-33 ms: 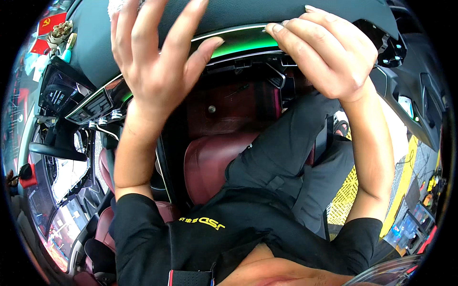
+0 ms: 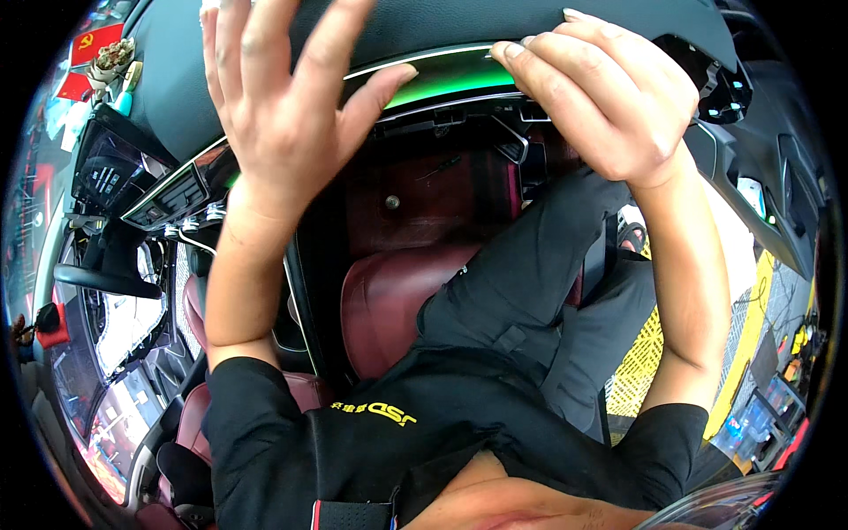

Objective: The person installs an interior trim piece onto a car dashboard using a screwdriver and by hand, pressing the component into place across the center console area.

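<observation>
My left hand (image 2: 287, 132) is raised over the dark dashboard top (image 2: 442, 19), its fingers spread and its palm side turned away. Its thumb reaches toward the left part of a long dashboard trim strip (image 2: 450, 78) that glows green. A sliver of something white shows past its fingertips at the upper edge, too little to name. My right hand (image 2: 609, 97) is closed at the right part of that strip, with bent fingers together and the thumb and forefinger at its upper edge. The hand hides the strip's right end.
Below the strip lies an opened dashboard cavity with a loose bracket (image 2: 511, 141). A red seat (image 2: 389, 305) is beneath me. At left are a screen (image 2: 110, 172) and a steering wheel (image 2: 106, 281). An open car door (image 2: 777, 177) stands at right, beside yellow floor grating (image 2: 638, 367).
My left hand and forearm have shifted slightly left, and less of the white thing beyond the fingertips shows. My right hand stays in place on the strip.
</observation>
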`<state>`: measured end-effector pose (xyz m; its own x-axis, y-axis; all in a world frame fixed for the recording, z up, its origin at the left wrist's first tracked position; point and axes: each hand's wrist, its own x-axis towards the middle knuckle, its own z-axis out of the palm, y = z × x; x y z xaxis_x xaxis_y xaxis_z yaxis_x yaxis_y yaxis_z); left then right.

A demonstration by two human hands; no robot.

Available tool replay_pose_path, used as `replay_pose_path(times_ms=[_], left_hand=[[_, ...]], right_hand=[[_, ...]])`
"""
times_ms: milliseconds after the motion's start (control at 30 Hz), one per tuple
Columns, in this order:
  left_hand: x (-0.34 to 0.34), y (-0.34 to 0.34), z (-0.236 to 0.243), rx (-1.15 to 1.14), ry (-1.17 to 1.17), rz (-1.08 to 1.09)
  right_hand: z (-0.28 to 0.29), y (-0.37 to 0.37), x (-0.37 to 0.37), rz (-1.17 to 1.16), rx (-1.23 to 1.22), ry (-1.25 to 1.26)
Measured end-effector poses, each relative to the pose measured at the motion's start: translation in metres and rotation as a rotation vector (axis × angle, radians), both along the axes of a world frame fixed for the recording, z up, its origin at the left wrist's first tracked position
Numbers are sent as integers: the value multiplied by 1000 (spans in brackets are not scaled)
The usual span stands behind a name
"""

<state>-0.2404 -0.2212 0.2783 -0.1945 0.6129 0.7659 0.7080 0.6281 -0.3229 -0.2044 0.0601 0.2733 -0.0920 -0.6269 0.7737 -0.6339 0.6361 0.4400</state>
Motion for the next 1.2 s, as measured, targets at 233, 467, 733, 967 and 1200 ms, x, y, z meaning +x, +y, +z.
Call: replay_pose_path(times_ms=[233,467,733,967,1200], left_hand=[[-10,5,29,-249,39,151],[-22,-6,29,-355,102,95],[-22,-3,28,-402,150,144],[-6,56,32,-345,34,128],[-5,89,31,-272,-93,7]], right_hand=[[7,-1,-18,88,-88,127],[11,-2,-23,166,-165,126],[12,-3,-11,120,-214,-3],[-17,44,17,-156,-618,-204],[-54,56,39,-125,-997,-622]])
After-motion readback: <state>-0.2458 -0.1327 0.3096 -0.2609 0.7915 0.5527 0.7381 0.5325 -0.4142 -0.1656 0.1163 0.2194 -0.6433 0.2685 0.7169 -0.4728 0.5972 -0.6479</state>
